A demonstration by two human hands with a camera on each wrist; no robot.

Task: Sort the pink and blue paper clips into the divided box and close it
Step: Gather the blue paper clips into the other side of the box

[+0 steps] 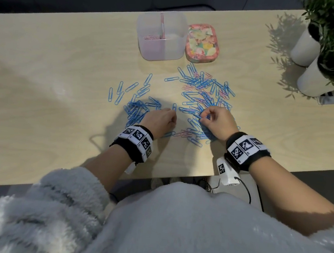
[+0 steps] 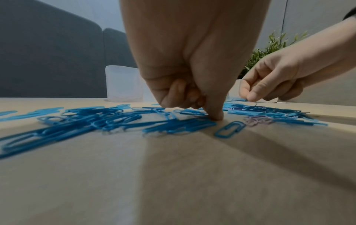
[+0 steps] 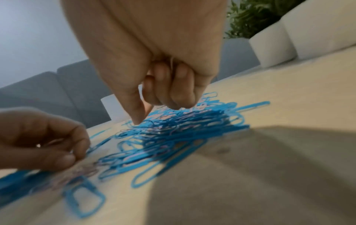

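Translucent plastic divided box [image 1: 161, 35] near the wooden table's [image 1: 44, 72] far edge: pink paper clips [image 1: 150, 37] in left compartment, right compartment's contents indiscernible. Floral-patterned lid [image 1: 202, 43] lies just beside it. Left hand [image 1: 160, 120] curled, thumb tip pressing the table; right hand [image 1: 217, 122] pinches narrowly into the mixed clip pile [image 1: 202, 93], grasp unclear.

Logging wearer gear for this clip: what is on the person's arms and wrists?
Bare hands. Left wrist band and right wrist band: black, with white blocks of square black-and-white markers. White camera with black cable under the right wrist. Fluffy grey sleeve, pushed up.

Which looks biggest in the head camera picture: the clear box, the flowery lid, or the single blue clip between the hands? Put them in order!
1. Clear box, the largest.
2. Flowery lid, smaller, and it lies beside the box.
3. Single blue clip, by far the smallest, though it lies nearer the camera.
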